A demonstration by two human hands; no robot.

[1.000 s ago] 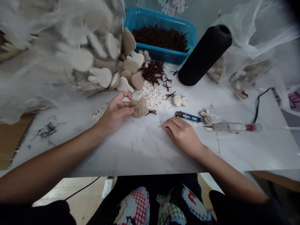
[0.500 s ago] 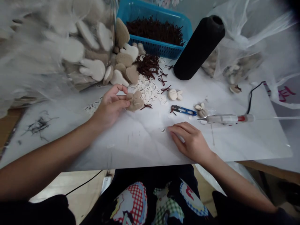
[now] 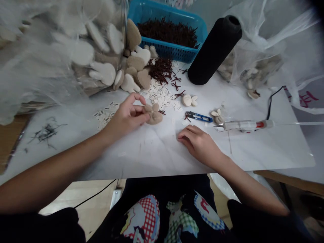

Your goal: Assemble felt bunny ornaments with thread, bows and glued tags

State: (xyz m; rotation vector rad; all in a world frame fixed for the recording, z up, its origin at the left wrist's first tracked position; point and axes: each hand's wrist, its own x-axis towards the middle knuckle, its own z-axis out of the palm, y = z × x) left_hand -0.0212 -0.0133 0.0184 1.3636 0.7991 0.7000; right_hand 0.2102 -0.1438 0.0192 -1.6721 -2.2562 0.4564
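Note:
My left hand (image 3: 131, 113) pinches a small beige bunny-head plush piece (image 3: 155, 117) by its left side, just above the table. A dark brown bow (image 3: 162, 112) shows right beside the piece. My right hand (image 3: 196, 141) rests low over the white table, thumb and forefinger pressed together; whatever is between the tips is hidden. Beyond that hand lie blue thread snips (image 3: 199, 117), with a cream bunny head (image 3: 187, 100) farther back and another (image 3: 217, 115) to the right. A white glue-gun-like tool (image 3: 240, 125) with a metal tip lies at the right.
Small printed labels (image 3: 162, 96) lie scattered mid-table, near a pile of brown bows (image 3: 161, 70). A blue basket (image 3: 167, 45) holds more bows. A black thread cone (image 3: 215, 50) stands beside it. Clear plastic bags of plush pieces (image 3: 81, 50) crowd the left back.
My left hand has shifted right with the bunny piece, which has turned slightly. My right hand has closed its fingertips, and the small label that lay beside them is out of sight.

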